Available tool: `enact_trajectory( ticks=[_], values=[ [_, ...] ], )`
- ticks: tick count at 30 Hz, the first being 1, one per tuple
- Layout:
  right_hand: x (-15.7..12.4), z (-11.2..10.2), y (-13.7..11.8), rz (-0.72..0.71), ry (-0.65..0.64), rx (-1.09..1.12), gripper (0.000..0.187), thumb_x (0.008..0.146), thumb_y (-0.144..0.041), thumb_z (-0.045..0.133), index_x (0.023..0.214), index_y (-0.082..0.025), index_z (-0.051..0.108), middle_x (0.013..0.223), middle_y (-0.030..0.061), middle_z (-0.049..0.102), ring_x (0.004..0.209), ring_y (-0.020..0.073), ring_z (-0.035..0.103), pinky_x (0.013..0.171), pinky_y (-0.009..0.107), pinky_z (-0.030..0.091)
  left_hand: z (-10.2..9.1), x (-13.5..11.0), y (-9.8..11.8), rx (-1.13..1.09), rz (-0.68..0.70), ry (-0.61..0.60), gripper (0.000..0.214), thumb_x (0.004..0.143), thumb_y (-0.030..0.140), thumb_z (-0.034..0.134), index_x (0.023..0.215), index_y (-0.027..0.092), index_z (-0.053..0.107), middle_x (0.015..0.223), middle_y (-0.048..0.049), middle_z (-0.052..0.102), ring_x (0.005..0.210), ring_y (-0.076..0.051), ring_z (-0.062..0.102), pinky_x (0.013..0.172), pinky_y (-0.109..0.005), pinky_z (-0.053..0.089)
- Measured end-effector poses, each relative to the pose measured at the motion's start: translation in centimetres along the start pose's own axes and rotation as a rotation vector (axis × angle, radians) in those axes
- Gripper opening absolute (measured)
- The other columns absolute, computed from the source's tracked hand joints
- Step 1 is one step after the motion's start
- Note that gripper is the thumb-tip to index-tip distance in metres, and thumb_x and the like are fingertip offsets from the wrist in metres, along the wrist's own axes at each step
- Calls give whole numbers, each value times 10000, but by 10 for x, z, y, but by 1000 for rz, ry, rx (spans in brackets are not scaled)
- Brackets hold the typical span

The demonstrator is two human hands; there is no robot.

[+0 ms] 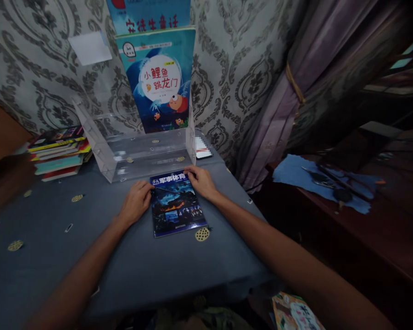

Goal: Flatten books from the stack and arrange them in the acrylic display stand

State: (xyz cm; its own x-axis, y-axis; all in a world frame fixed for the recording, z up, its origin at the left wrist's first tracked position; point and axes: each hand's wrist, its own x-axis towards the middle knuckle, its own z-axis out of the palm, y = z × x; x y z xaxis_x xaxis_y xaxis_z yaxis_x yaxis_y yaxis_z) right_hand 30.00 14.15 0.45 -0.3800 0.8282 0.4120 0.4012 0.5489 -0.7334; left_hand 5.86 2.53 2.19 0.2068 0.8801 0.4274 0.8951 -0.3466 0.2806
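Observation:
A dark blue magazine (177,206) lies flat on the cloth-covered table, its cover facing up with white characters along the top. My left hand (136,200) has its fingers curled at the magazine's upper left edge. At the upper right corner, my right hand (201,181) grips the edge between thumb and fingers. Just behind the magazine stands a clear acrylic rack (147,151). A teal picture book (160,82) with a red fish leans upright in it, and another blue book (149,16) rises behind, cut off by the top of the view.
Several books (60,153) are stacked at the back left. A phone (203,149) lies behind the rack's right side. Right of the table, a blue cloth (292,176) with tools sits on a dark red surface (333,220). Another book (296,311) shows low at the right.

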Motion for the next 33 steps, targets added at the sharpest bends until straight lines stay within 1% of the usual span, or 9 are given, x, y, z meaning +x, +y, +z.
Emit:
enact_trajectory(
  ticks=[5,7,10,12,16,19,23,28,33],
  values=[
    [-10,-8,-5,47,7,-1,294,883,-119,508,1076,-193,717,953,43,788,884,213,725,841,333,541,0,-1,1,31,13,1,266,920,122,408,969,191,661,918,-69,630,905,-225,584,858,-384,507],
    [-17,-13,-7,56,3,5,286,890,-143,509,1077,-183,721,915,40,790,828,208,723,786,315,543,0,0,1,30,10,-5,269,921,122,405,973,189,660,927,-75,628,912,-229,583,861,-387,507],
    [-29,-20,-12,59,0,8,275,897,-189,518,1068,-197,733,857,24,789,752,205,717,695,296,539,-1,0,2,28,-5,-16,274,921,130,404,987,196,661,934,-74,624,917,-230,576,866,-389,506],
    [-36,-22,-14,50,0,8,277,896,-189,515,1053,-213,742,868,20,791,769,211,725,702,302,546,-1,0,2,24,-13,-19,270,921,133,408,988,202,661,927,-68,623,908,-224,575,859,-381,506],
    [-39,-23,-17,20,4,-33,273,896,-186,526,1041,-236,753,947,26,793,872,231,736,802,345,556,1,0,2,8,1,-6,267,923,131,405,982,204,655,928,-67,623,904,-222,583,837,-374,509],
    [-38,-22,-17,28,1,-68,266,897,-201,538,1044,-236,757,935,32,791,861,236,734,816,353,552,1,0,1,19,7,6,266,922,129,407,976,208,656,920,-67,620,908,-224,584,835,-371,510],
    [-38,-23,-20,50,18,-63,282,898,-194,529,1071,-231,749,841,24,787,804,229,730,780,335,545,1,-1,0,22,23,11,269,933,135,406,990,205,659,927,-66,630,931,-221,592,858,-373,511],
    [-39,-23,-24,55,10,-74,279,903,-194,520,1065,-226,744,786,12,778,727,205,719,719,303,527,1,-3,1,-13,100,24,289,933,124,404,1023,205,667,1018,-78,662,987,-229,602,919,-409,506],
    [-38,-21,-22,56,11,-82,280,901,-173,521,1053,-226,750,782,14,775,715,197,716,692,287,517,2,-3,2,-20,92,14,308,925,118,403,1022,204,682,976,-79,663,953,-230,609,892,-408,516]
  ],
)
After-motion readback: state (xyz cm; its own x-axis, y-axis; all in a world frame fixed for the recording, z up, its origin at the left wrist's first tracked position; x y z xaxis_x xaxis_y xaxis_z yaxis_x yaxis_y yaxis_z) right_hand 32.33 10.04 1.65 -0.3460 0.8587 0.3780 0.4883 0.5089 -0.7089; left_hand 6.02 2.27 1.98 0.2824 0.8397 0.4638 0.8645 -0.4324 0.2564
